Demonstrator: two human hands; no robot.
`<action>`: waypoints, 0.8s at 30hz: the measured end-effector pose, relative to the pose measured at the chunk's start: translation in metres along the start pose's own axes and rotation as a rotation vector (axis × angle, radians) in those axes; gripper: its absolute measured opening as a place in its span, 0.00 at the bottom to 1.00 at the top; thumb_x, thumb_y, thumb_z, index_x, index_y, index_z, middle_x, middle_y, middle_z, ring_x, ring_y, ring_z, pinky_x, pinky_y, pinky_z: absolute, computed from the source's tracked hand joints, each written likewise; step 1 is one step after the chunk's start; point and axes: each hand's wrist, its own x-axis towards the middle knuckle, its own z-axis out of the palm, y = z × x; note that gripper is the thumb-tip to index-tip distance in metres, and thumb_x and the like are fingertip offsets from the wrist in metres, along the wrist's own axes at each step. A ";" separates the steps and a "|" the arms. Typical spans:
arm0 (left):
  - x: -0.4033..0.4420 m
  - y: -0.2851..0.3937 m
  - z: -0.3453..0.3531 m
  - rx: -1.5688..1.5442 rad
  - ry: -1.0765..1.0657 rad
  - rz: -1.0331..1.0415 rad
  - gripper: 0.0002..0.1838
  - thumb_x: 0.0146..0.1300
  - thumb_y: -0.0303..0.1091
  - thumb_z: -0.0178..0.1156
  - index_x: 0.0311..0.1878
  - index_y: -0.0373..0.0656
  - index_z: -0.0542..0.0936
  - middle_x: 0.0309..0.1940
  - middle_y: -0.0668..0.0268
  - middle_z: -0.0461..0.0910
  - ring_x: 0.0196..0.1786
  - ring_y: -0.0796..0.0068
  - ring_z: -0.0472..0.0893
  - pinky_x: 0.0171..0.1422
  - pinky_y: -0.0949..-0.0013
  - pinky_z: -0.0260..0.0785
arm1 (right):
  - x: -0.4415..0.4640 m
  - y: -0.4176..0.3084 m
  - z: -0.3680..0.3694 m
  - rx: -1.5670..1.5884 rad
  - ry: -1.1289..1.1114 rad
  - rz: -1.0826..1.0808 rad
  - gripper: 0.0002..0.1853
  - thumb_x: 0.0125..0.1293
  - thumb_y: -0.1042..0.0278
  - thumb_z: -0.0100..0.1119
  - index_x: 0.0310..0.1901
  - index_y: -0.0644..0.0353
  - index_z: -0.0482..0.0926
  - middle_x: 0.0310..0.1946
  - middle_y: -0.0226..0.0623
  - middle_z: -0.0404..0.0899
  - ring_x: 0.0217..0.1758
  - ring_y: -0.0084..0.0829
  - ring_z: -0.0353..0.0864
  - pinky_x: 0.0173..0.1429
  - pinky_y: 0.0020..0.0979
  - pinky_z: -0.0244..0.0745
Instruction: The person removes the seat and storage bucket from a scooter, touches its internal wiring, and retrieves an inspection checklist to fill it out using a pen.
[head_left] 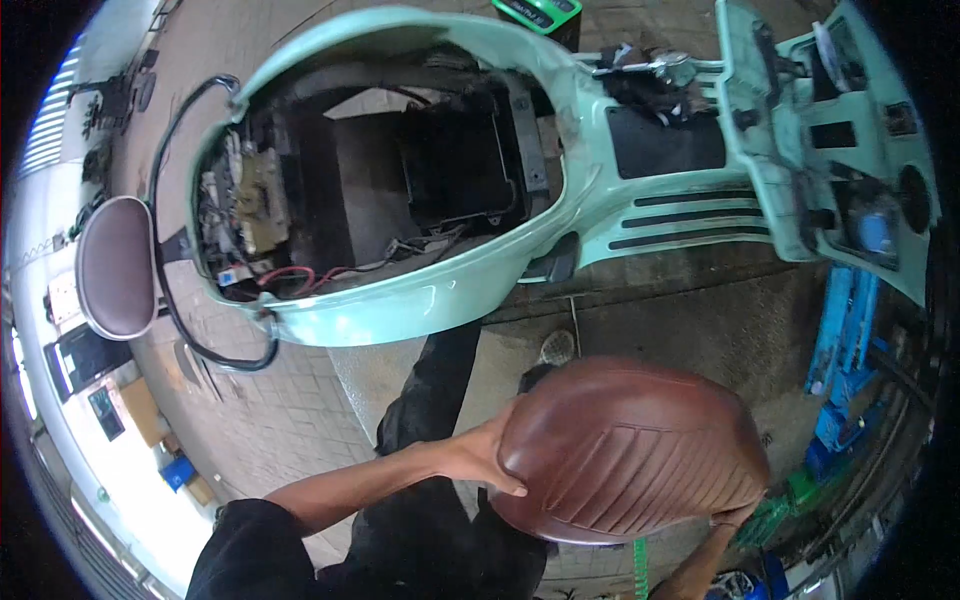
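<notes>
At 5 o'clock, a rounded brown seat (635,450), leathery and ribbed, is clamped at its 9 o'clock edge by the left hand (483,458); the right hand (738,514) meets its 4 o'clock rim, too hidden to tell its closure. Beyond, at 11 o'clock, a glossy mint-green scooter shell (410,322) rings an oval cavity (370,190).

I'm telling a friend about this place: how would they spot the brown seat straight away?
Find the large mint-green scooter body across the top of the view. Below it, the brown seat is held between the person's left hand and right hand. Its slanting ribs set it apart from the smaller, pale-rimmed pad at the left.
</notes>
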 end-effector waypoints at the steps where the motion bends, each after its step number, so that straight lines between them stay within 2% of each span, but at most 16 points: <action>1: 0.021 -0.026 0.000 -0.040 -0.009 -0.020 0.74 0.45 0.44 0.83 0.81 0.37 0.34 0.78 0.40 0.51 0.82 0.48 0.52 0.86 0.54 0.48 | 0.029 0.001 0.005 -0.003 -0.017 -0.006 0.39 0.76 0.33 0.44 0.75 0.58 0.65 0.73 0.47 0.67 0.74 0.47 0.69 0.76 0.50 0.69; 3: 0.063 -0.071 -0.002 -0.048 -0.009 -0.057 0.75 0.45 0.45 0.83 0.81 0.38 0.33 0.78 0.40 0.51 0.82 0.48 0.53 0.86 0.54 0.48 | 0.083 0.005 0.017 -0.013 -0.063 -0.013 0.39 0.76 0.33 0.43 0.75 0.58 0.64 0.73 0.47 0.67 0.75 0.48 0.69 0.77 0.50 0.69; 5: 0.107 -0.110 -0.008 -0.051 -0.027 -0.067 0.76 0.46 0.45 0.84 0.81 0.39 0.32 0.78 0.41 0.51 0.82 0.48 0.53 0.85 0.54 0.49 | 0.132 0.009 0.036 -0.010 -0.110 0.006 0.44 0.75 0.28 0.41 0.79 0.55 0.57 0.80 0.46 0.56 0.80 0.54 0.59 0.81 0.56 0.62; 7: 0.154 -0.158 -0.018 -0.058 -0.005 -0.045 0.76 0.45 0.44 0.84 0.82 0.40 0.32 0.79 0.43 0.51 0.82 0.49 0.53 0.85 0.54 0.49 | 0.151 0.016 0.081 -0.032 -0.130 -0.037 0.45 0.74 0.28 0.43 0.80 0.54 0.55 0.80 0.45 0.54 0.81 0.53 0.56 0.83 0.57 0.59; 8: 0.175 -0.175 -0.020 -0.081 0.000 -0.009 0.77 0.44 0.42 0.84 0.82 0.40 0.32 0.79 0.45 0.52 0.82 0.50 0.54 0.85 0.54 0.49 | 0.192 0.015 0.075 -0.066 -0.170 -0.062 0.45 0.73 0.28 0.43 0.79 0.56 0.57 0.79 0.47 0.56 0.81 0.53 0.57 0.82 0.58 0.60; 10: 0.210 -0.187 -0.026 -0.156 -0.012 -0.031 0.76 0.43 0.41 0.85 0.82 0.42 0.34 0.79 0.46 0.52 0.82 0.50 0.53 0.85 0.51 0.49 | 0.242 0.020 0.074 -0.083 -0.206 -0.088 0.46 0.73 0.27 0.43 0.78 0.58 0.58 0.78 0.50 0.58 0.80 0.54 0.59 0.80 0.59 0.61; 12: 0.242 -0.199 -0.037 -0.222 -0.024 -0.047 0.75 0.43 0.40 0.86 0.82 0.43 0.36 0.79 0.48 0.52 0.82 0.50 0.52 0.85 0.47 0.48 | 0.271 0.024 0.110 -0.146 -0.225 -0.206 0.45 0.74 0.28 0.42 0.79 0.58 0.58 0.79 0.48 0.57 0.80 0.53 0.58 0.81 0.56 0.60; 14: 0.265 -0.218 -0.042 -0.228 0.061 0.006 0.77 0.38 0.36 0.86 0.82 0.42 0.37 0.78 0.50 0.57 0.81 0.53 0.56 0.85 0.49 0.47 | 0.287 0.025 0.137 -0.103 -0.289 -0.123 0.43 0.76 0.30 0.42 0.79 0.57 0.58 0.79 0.47 0.58 0.81 0.51 0.59 0.81 0.54 0.59; 17: 0.291 -0.228 -0.056 -0.102 0.079 -0.058 0.74 0.39 0.36 0.86 0.82 0.43 0.41 0.78 0.51 0.58 0.81 0.54 0.56 0.85 0.47 0.46 | 0.307 0.032 0.157 -0.164 -0.246 -0.188 0.44 0.75 0.29 0.43 0.79 0.57 0.57 0.80 0.45 0.57 0.81 0.50 0.58 0.80 0.52 0.60; 24: 0.313 -0.226 -0.054 -0.283 0.054 -0.013 0.72 0.37 0.35 0.86 0.82 0.41 0.46 0.79 0.53 0.58 0.81 0.56 0.56 0.86 0.53 0.44 | 0.303 0.076 0.190 -0.447 -0.108 -0.366 0.48 0.73 0.26 0.45 0.81 0.57 0.55 0.82 0.42 0.53 0.83 0.48 0.54 0.80 0.47 0.59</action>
